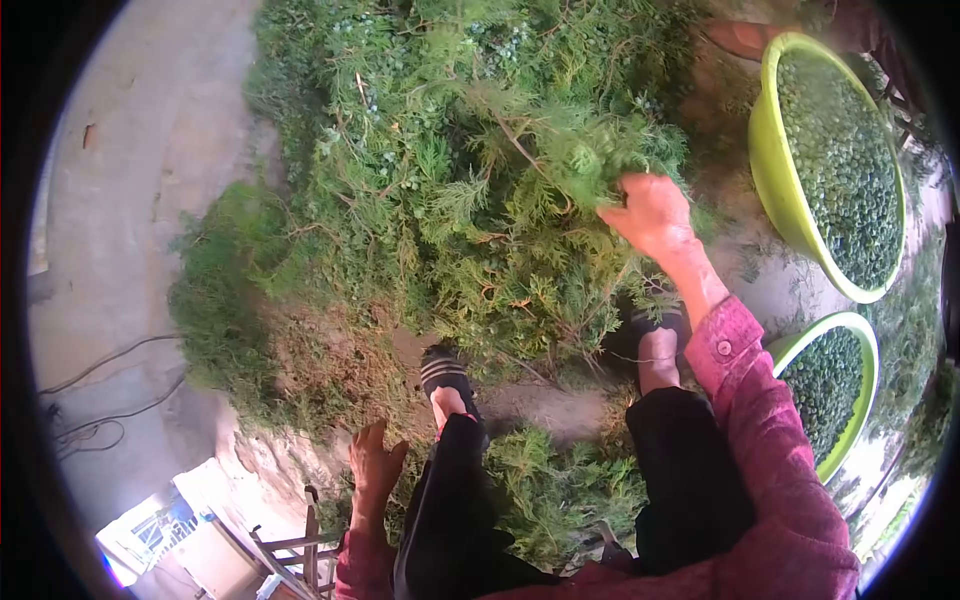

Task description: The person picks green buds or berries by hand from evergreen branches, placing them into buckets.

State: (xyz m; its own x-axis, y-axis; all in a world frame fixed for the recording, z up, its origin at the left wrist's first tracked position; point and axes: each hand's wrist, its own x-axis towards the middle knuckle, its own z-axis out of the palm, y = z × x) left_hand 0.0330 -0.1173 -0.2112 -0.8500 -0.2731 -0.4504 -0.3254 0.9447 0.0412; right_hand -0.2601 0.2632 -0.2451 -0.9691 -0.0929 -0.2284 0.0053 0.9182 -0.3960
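Observation:
My right hand (pixel 652 218) is closed around a leafy evergreen sprig (pixel 590 165) at the right side of a big heap of cut branches (pixel 430 200). The sprig is blurred, and its stem is hidden in my fingers. Small bluish-green cones show among the flat, scaly leaves of the heap. Low on the left, my left hand (pixel 374 462) hangs beside my knee, thumb apart from the fingers, with nothing visible in it.
On the right, a large yellow-green basin (pixel 775 150) and a smaller green basin (pixel 868 400) hold many small green cones. More sprigs (pixel 560 490) lie between my legs. Black cables (pixel 110 370) cross the floor at left. A wooden frame (pixel 312 540) stands low left.

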